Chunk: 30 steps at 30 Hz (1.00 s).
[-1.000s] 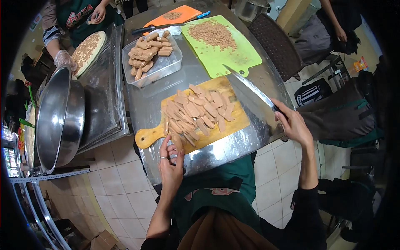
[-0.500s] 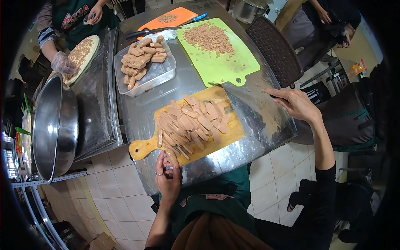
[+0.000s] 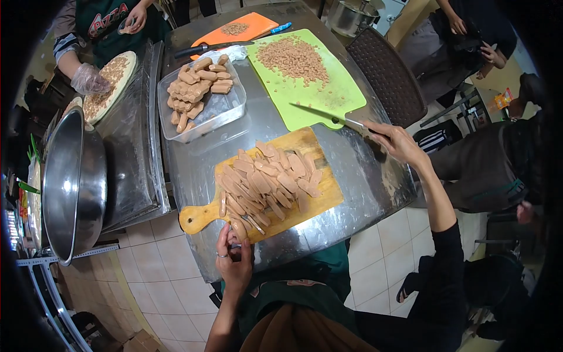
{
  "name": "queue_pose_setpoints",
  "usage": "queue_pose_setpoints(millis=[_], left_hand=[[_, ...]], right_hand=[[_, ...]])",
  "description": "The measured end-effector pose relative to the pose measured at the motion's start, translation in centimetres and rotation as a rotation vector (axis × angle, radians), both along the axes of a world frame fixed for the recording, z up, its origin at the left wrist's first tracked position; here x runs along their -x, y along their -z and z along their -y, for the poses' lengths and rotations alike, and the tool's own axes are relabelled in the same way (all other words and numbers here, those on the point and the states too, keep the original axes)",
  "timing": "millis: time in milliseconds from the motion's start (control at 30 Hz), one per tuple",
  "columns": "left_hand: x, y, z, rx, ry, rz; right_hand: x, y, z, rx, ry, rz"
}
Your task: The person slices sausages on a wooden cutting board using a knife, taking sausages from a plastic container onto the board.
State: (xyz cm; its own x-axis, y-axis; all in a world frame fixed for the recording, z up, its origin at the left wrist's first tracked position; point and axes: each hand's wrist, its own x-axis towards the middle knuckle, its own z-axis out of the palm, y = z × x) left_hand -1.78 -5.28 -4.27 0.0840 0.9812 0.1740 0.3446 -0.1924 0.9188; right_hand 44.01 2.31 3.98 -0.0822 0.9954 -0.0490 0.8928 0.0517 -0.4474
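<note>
A wooden cutting board (image 3: 325, 176) with a handle lies near the table's front edge, heaped with sliced sausages (image 3: 264, 182). At its lower left edge, my left hand (image 3: 235, 255) pinches a sausage piece (image 3: 238, 230) between thumb and fingers. My right hand (image 3: 399, 142) grips a knife (image 3: 322, 111) at the right; the blade points left over the near end of the green cutting board (image 3: 346, 88). Diced sausage (image 3: 293, 57) is spread on that green board. A clear plastic container (image 3: 226, 114) at the back left holds whole sausage pieces (image 3: 190, 88).
An orange board (image 3: 258, 24) with diced bits and another knife (image 3: 211, 46) lie at the back. A large metal bowl (image 3: 73, 182) stands far left. Across the left counter, a co-worker's gloved hand (image 3: 89, 80) touches a topped round dough (image 3: 114, 88). A brown chair (image 3: 384, 73) stands right.
My right hand has moved a little left, and the knife blade now shows over the green board. My left hand stays at the sausage piece. The co-worker's gloved hand has shifted upward over the dough.
</note>
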Motion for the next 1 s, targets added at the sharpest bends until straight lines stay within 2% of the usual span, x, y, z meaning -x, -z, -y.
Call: queue_pose_setpoints(millis=[67, 100, 200, 233, 367, 500, 600, 667, 800, 933, 1000], left_hand=[[0.3, 0.0, 0.2, 0.065, 0.028, -0.005], [0.2, -0.1, 0.1, 0.040, 0.017, -0.008], [-0.2, -0.2, -0.1, -0.022, -0.010, -0.022], [-0.1, 0.0, 0.0, -0.034, -0.011, -0.034], [-0.2, -0.2, -0.1, -0.037, -0.015, -0.007], [-0.1, 0.0, 0.0, -0.027, -0.022, -0.026], [-0.2, 0.0, -0.2, -0.075, -0.027, -0.046], [-0.3, -0.5, -0.2, -0.057, -0.025, -0.045], [0.0, -0.2, -0.1, -0.045, -0.021, -0.067], [-0.2, -0.3, -0.1, -0.038, -0.032, -0.039], [-0.2, -0.3, 0.0, -0.031, -0.032, -0.022]], right_hand=[[-0.5, 0.7, -1.8, -0.019, 0.005, -0.038], [-2.0, 2.3, -2.8, -0.129, -0.048, 0.013], [-2.2, 1.3, -5.2, 0.072, 0.111, -0.039], [-1.8, 0.8, -5.6, 0.029, 0.104, -0.147], [0.0, -1.3, -6.0, 0.003, 0.131, -0.195], [3.0, 0.0, -5.4, -0.126, 0.101, -0.086], [7.8, -0.1, -4.7, -0.024, 0.201, -0.108], [9.3, 0.9, -4.7, -0.028, 0.178, -0.108], [10.4, 1.7, -5.3, -0.034, 0.207, -0.038], [8.4, 3.0, -6.9, -0.068, 0.256, -0.133], [7.4, 2.6, -7.8, -0.034, 0.287, -0.094]])
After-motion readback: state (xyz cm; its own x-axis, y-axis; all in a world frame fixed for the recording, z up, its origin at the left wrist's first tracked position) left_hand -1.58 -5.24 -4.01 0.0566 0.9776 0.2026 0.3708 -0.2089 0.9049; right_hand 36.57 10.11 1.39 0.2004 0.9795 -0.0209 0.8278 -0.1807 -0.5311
